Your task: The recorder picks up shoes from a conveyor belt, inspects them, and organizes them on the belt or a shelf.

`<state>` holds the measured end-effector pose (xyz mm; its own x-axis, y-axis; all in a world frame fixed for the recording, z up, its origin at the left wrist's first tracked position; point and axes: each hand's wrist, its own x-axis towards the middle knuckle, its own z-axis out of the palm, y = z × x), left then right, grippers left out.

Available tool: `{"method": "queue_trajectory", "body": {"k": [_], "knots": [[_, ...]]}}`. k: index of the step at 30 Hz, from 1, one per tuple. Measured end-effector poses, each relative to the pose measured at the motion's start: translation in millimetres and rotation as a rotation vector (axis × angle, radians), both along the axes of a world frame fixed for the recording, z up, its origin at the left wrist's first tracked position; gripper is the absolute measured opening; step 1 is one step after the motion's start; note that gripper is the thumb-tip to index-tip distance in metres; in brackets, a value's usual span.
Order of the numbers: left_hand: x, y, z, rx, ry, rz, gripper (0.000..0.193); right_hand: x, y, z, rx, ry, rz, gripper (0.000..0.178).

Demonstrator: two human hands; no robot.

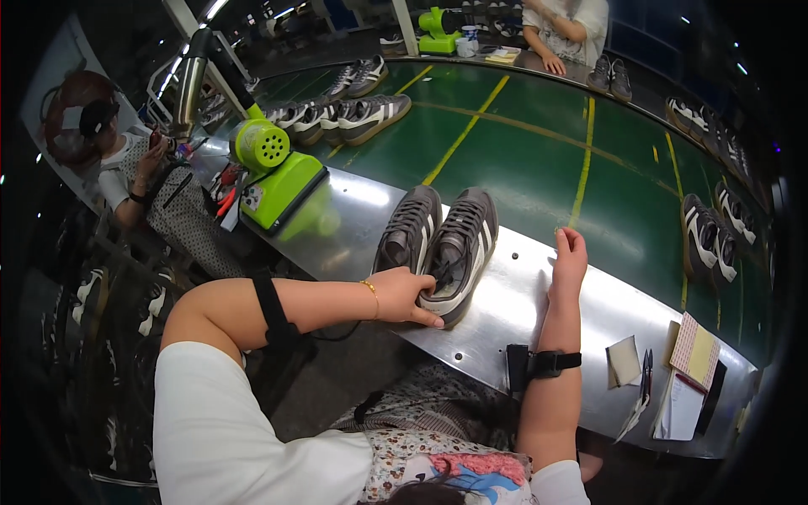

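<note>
A pair of grey sneakers (465, 244) with white stripes and pale soles stands side by side on the metal ledge, toes pointing away from me. My left hand (406, 296) is at their heels, its thumb and fingers closed on the heel of a sneaker. Most of its fingers are hidden from view. Raised to the right of the pair, my right hand (571, 259) has its fingertips pressed together over the edge of the green belt. Whatever that pinch holds, if anything, is too small to make out.
A lime-green machine (282, 181) stands left on the ledge. More sneakers (370, 118) sit on the green belt (539, 143), others (707, 236) at right. Snips (646, 379) and notepads (694, 353) lie right. One person (139, 160) is at left, another (572, 29) across the belt.
</note>
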<state>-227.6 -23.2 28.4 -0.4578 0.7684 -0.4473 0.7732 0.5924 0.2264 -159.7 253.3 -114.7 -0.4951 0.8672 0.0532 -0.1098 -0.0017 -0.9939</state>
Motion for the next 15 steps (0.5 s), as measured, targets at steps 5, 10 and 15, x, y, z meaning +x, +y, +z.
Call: {"method": "queue_trajectory", "body": {"k": [5, 10, 15], "knots": [[-2.2, -32.7, 38.3, 0.235, -0.115, 0.195, 0.067, 0.8, 24.0, -16.3, 0.548, -0.732, 0.038, 0.045], [15.4, -109.7, 100.8, 0.852, -0.704, 0.622, 0.070, -5.8, 42.4, -33.7, 0.507, -0.647, 0.123, 0.048], [48.0, -196.9, 141.4, 1.266, -0.177, 0.629, 0.067, -11.0, 60.4, -47.6, 0.537, -0.628, 0.209, 0.050]]}}
